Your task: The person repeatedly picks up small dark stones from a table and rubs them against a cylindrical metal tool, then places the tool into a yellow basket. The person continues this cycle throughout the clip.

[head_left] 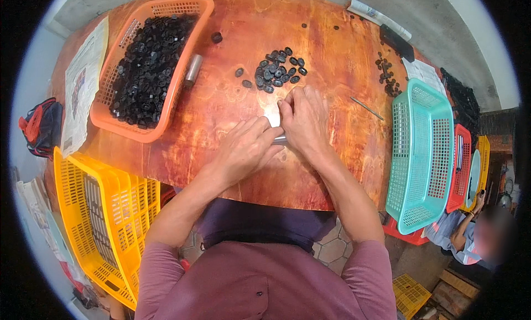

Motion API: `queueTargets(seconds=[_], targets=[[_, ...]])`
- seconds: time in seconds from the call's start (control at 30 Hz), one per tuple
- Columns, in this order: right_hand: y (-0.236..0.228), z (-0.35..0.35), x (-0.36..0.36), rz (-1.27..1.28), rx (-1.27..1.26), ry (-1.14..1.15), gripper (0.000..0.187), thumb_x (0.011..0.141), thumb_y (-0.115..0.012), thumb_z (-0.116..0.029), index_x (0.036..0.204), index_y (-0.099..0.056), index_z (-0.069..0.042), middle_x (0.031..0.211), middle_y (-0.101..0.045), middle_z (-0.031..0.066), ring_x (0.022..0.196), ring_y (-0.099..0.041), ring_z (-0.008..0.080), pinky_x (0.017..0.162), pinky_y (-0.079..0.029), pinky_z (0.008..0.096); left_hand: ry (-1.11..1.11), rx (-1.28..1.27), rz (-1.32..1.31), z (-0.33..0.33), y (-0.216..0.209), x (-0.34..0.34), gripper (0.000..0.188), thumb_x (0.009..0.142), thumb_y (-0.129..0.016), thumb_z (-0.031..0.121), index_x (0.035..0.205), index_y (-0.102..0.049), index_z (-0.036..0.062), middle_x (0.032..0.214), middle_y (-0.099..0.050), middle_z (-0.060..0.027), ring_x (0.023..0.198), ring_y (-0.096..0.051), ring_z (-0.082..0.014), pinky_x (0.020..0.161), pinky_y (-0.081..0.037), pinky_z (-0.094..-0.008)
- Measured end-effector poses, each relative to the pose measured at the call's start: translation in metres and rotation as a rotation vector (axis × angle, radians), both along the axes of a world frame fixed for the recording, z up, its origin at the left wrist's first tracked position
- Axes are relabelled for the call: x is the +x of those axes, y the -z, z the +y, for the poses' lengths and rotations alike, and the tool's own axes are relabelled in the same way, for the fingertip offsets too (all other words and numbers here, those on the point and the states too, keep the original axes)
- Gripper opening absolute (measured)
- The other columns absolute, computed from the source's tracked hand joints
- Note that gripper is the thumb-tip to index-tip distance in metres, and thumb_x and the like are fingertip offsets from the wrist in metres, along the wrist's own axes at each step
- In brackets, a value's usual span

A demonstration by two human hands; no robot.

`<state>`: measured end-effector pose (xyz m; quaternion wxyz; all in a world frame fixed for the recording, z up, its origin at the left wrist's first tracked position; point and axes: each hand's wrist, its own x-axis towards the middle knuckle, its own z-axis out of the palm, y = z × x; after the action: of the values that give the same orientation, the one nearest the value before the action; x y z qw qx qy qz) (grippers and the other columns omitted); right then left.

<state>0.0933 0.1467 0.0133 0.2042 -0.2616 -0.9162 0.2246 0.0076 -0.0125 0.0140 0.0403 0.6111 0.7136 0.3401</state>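
Over the middle of the table, my left hand [250, 140] and my right hand [304, 118] meet with fingers closed. A shiny metal piece [281, 138] shows between them, its left end under my left fingers; most of it is hidden. My right thumb and index finger pinch together, and what they hold is too covered to name. Just beyond my hands lies a loose pile of small black oval parts [278, 70], with a couple set apart to its left. At the left stands an orange plastic basket [166, 113] heaped with small black parts [149, 66].
A metal cylinder [193, 70] lies beside the orange basket. To the right are a thin metal rod [366, 108], small dark pieces [387, 77], a black case [396, 42] and a teal basket [423, 154]. Yellow crates [130, 209] stand lower left. Another person [464, 231] is at far right.
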Motion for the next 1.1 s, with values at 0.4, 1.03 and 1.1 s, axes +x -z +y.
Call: queueTargets(seconds=[0.4,1.03,1.1], targets=[[0.006,-0.002,0.003,0.039,0.044,-0.013,0.015,0.088,-0.072,-0.017,0.09,-0.062,-0.006,0.094,-0.056,0.0135,0.093,-0.054,0.0334,0.081,-0.038,0.0465,-0.001,-0.027,0.018,-0.002,-0.001,0.004,0.037,0.076,-0.085,0.02,0.108,-0.073,0.0058,0.089,-0.062,-0.008,0.081,-0.062,-0.0289,0.07,-0.05,-0.0414],[0.011,0.004,0.008,0.324,-0.391,0.032,0.019,0.099,-0.063,-0.019,0.09,-0.059,-0.002,0.087,-0.056,0.0122,0.083,-0.056,0.0286,0.076,-0.042,0.0409,-0.015,-0.091,0.065,0.002,-0.01,0.0,0.04,0.081,-0.082,0.02,0.116,-0.071,0.0049,0.095,-0.063,-0.0096,0.087,-0.064,-0.0276,0.076,-0.051,-0.0397],[0.022,0.008,0.014,0.443,-0.647,0.075,0.023,0.101,-0.059,-0.021,0.09,-0.059,0.0,0.086,-0.057,0.0131,0.081,-0.057,0.0282,0.076,-0.044,0.0405,-0.036,-0.095,-0.099,0.005,-0.01,-0.002,0.039,0.086,-0.08,0.019,0.12,-0.069,0.0034,0.099,-0.066,-0.011,0.088,-0.066,-0.0268,0.076,-0.053,-0.0385]])
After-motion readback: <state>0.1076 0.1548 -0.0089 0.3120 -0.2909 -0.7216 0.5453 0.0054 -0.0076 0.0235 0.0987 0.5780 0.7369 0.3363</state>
